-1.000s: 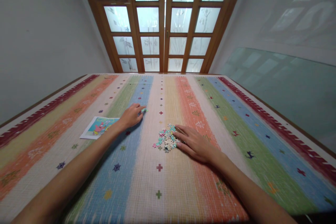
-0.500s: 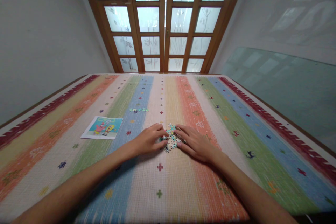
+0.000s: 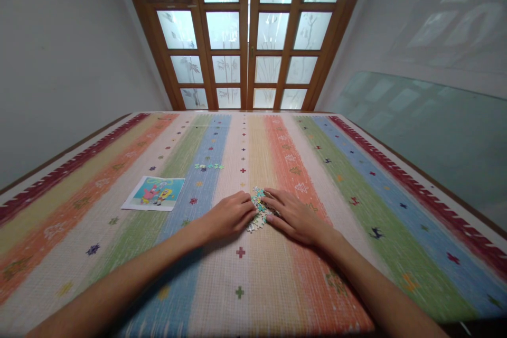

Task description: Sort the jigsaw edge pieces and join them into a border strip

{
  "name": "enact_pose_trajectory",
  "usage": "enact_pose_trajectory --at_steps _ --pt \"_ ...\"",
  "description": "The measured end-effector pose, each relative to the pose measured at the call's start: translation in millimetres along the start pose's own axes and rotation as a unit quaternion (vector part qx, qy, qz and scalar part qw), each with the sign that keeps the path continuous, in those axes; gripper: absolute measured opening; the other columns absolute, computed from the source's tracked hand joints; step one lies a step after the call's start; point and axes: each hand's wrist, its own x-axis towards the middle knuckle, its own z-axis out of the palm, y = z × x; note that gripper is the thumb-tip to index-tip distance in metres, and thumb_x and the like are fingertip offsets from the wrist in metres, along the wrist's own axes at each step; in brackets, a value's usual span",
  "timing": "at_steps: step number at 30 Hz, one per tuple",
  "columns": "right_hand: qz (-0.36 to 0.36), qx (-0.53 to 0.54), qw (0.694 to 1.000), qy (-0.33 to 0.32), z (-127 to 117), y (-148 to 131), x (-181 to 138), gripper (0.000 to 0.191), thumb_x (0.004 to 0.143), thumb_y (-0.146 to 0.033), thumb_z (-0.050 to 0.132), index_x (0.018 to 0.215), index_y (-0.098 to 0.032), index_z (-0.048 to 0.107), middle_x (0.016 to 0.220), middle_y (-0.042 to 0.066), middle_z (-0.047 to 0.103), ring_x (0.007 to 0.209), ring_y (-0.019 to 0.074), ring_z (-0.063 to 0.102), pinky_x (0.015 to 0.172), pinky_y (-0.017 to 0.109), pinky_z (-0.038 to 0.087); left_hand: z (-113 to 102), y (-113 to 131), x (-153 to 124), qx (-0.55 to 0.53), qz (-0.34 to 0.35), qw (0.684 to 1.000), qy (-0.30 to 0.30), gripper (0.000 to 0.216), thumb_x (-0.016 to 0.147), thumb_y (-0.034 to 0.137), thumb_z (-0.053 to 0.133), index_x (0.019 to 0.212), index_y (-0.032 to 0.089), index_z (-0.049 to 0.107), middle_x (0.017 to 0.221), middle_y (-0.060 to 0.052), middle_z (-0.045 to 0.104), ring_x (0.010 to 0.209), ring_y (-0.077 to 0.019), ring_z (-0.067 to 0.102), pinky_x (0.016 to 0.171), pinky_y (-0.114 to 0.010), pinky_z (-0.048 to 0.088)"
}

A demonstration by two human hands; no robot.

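Observation:
A small heap of jigsaw puzzle pieces point(image 3: 259, 211), teal, white and yellow, lies on the striped tablecloth in front of me. My left hand point(image 3: 233, 215) sits against the heap's left side, its fingers curled together; whatever is under the fingertips is hidden. On the right side my right hand point(image 3: 295, 215) rests with fingers stretched and a little apart, the tips touching the edge pieces. Farther off to the left, a short row of puzzle pieces point(image 3: 209, 166) lies on the blue stripe.
A picture sheet point(image 3: 154, 193) with a pink starfish and a yellow sponge figure lies left of my hands. The striped tablecloth point(image 3: 253, 285) covers the table. Beyond its far edge stand wooden doors point(image 3: 249, 58) with frosted panes; a glass panel point(image 3: 428, 132) leans at the right.
My left hand's fingers have drawn closer together at the heap, and its pieces have shifted slightly. The right hand has hardly moved.

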Motion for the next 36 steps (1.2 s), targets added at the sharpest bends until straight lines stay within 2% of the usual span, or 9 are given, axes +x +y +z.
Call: enact_pose_trajectory --at_steps 3,5,10,13,16,21,27,36 --pt "0.002 -0.002 1.0 -0.008 0 1 -1 0.045 0.108 -0.042 0.04 0.142 -0.016 0.054 0.149 0.019 0.052 0.136 0.0277 0.051 0.112 0.05 0.046 -14 -7 -11 -0.021 -0.038 0.999 0.014 0.031 0.105 0.029 0.039 0.09 0.018 0.064 0.091 -0.008 0.064 0.084 -0.0203 0.059 0.079 -0.035 0.05" --pt "0.002 -0.007 1.0 -0.01 1 1 -1 0.044 0.107 -0.041 0.041 0.142 -0.016 0.054 0.149 0.019 0.052 0.137 0.0281 0.051 0.113 0.049 0.045 -27 -21 -21 -0.035 -0.08 0.996 0.032 0.029 0.104 0.031 0.041 0.089 0.019 0.063 0.089 -0.007 0.065 0.082 -0.0198 0.06 0.079 -0.035 0.05" --pt "-0.008 -0.013 1.0 -0.007 2 2 -1 0.044 0.108 -0.04 0.04 0.142 -0.017 0.054 0.148 0.019 0.053 0.137 0.028 0.051 0.113 0.048 0.045 -60 -81 -48 0.018 -0.215 0.971 0.103 0.028 0.097 0.037 0.048 0.084 0.019 0.065 0.082 -0.006 0.067 0.075 -0.02 0.059 0.076 -0.035 0.049" --pt "-0.01 -0.017 1.0 -0.01 2 3 0 0.045 0.108 -0.04 0.039 0.142 -0.015 0.054 0.148 0.019 0.053 0.136 0.0281 0.051 0.113 0.048 0.045 -71 -113 -60 0.077 -0.257 0.959 0.092 0.026 0.092 0.037 0.051 0.08 0.02 0.066 0.077 -0.005 0.067 0.076 -0.021 0.06 0.077 -0.034 0.049" --pt "-0.01 -0.019 1.0 -0.013 3 3 0 0.046 0.109 -0.042 0.037 0.142 -0.015 0.054 0.148 0.019 0.053 0.136 0.0277 0.051 0.113 0.047 0.044 -74 -131 -66 0.127 -0.28 0.948 0.081 0.026 0.089 0.036 0.05 0.08 0.018 0.066 0.079 -0.007 0.067 0.079 -0.0233 0.061 0.081 -0.037 0.049" --pt "-0.007 -0.025 1.0 -0.016 4 4 -1 0.045 0.109 -0.042 0.036 0.142 -0.016 0.053 0.149 0.019 0.052 0.136 0.0284 0.051 0.113 0.049 0.045 -72 -136 -67 0.171 -0.287 0.939 0.077 0.031 0.09 0.035 0.044 0.084 0.018 0.069 0.085 -0.011 0.068 0.088 -0.027 0.062 0.086 -0.04 0.049" --pt "-0.011 -0.028 1.0 -0.008 6 5 -2 0.044 0.108 -0.041 0.039 0.143 -0.018 0.052 0.149 0.018 0.053 0.135 0.0284 0.052 0.112 0.05 0.045 -72 -131 -66 0.173 -0.299 0.937 0.057 0.03 0.084 0.044 0.054 0.081 0.019 0.071 0.08 -0.009 0.066 0.082 -0.0268 0.061 0.084 -0.041 0.049" --pt "-0.003 -0.023 1.0 -0.011 5 5 -2 0.044 0.108 -0.041 0.04 0.142 -0.017 0.053 0.149 0.019 0.053 0.134 0.0289 0.053 0.112 0.051 0.045 -71 -134 -57 0.151 -0.301 0.939 0.069 0.028 0.083 0.038 0.053 0.084 0.018 0.073 0.082 -0.01 0.068 0.086 -0.029 0.063 0.086 -0.042 0.05"
